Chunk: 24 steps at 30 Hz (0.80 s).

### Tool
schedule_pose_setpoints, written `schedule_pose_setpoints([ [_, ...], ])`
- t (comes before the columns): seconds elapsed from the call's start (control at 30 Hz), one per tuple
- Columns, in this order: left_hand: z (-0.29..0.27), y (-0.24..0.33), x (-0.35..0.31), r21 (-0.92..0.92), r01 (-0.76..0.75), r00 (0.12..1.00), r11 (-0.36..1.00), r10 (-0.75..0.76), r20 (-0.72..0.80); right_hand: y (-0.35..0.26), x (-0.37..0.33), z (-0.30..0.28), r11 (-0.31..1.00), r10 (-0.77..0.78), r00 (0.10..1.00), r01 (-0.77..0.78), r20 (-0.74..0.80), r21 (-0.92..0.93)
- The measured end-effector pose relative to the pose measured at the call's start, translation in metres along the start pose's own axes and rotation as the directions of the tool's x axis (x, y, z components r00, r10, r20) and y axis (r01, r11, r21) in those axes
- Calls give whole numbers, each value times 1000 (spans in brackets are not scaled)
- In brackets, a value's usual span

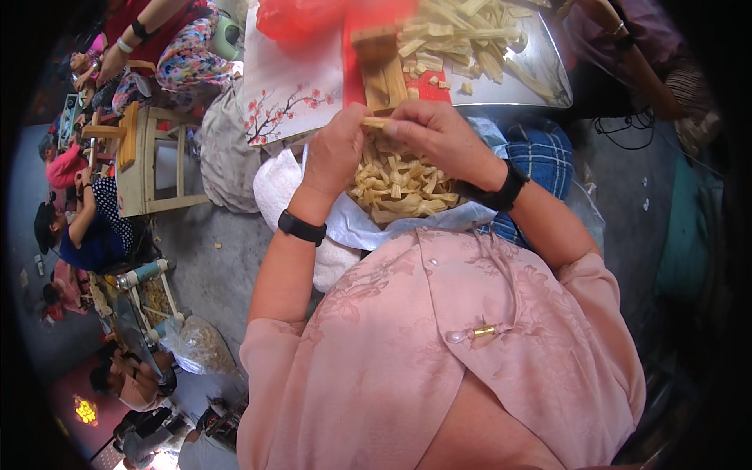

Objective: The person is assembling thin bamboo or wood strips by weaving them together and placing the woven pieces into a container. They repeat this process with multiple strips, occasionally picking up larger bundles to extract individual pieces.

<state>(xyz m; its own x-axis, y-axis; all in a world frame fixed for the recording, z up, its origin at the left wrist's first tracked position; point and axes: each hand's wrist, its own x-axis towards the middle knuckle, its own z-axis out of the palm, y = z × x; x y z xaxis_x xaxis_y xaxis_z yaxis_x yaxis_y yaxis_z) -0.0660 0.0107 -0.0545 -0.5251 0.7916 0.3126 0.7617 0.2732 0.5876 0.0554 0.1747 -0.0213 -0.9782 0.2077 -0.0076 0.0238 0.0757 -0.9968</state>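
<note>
A short pale yellow strip [377,122] is stretched between my two hands, just in front of a wooden block tool [385,78]. My left hand [335,147] has its fingers closed on the strip's left end. My right hand [445,139] pinches the other end between thumb and fingers. Below them, a heap of short, folded-looking yellow pieces [403,184] fills a pale cloth or bag [352,223] at my lap. What the strips are made of, I cannot tell.
Longer yellow strips [478,35] are piled on a shiny metal tray [552,70] at the far right. A red plastic bag [301,19] lies on a flower-printed board [290,102]. Leftward stands a wooden stool [160,168]; other people sit along the left and at the far right.
</note>
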Motion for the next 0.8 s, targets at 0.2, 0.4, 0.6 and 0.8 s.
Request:
schedule_pose_setpoints([
  [0.2,2,0,20,-820,417,902,392,-290,319,37,29,-31,980,-24,982,-14,-190,-200],
  [0.4,3,-12,41,-637,391,917,664,-342,206,33,46,-32,970,-45,979,-5,-197,-242],
  [0.6,17,-35,49,-442,361,930,821,-350,110,42,58,-22,890,-176,958,56,-227,-453],
  [0.8,4,-19,20,-49,196,978,979,-199,-65,33,39,-24,703,-240,946,13,-220,-711],
])
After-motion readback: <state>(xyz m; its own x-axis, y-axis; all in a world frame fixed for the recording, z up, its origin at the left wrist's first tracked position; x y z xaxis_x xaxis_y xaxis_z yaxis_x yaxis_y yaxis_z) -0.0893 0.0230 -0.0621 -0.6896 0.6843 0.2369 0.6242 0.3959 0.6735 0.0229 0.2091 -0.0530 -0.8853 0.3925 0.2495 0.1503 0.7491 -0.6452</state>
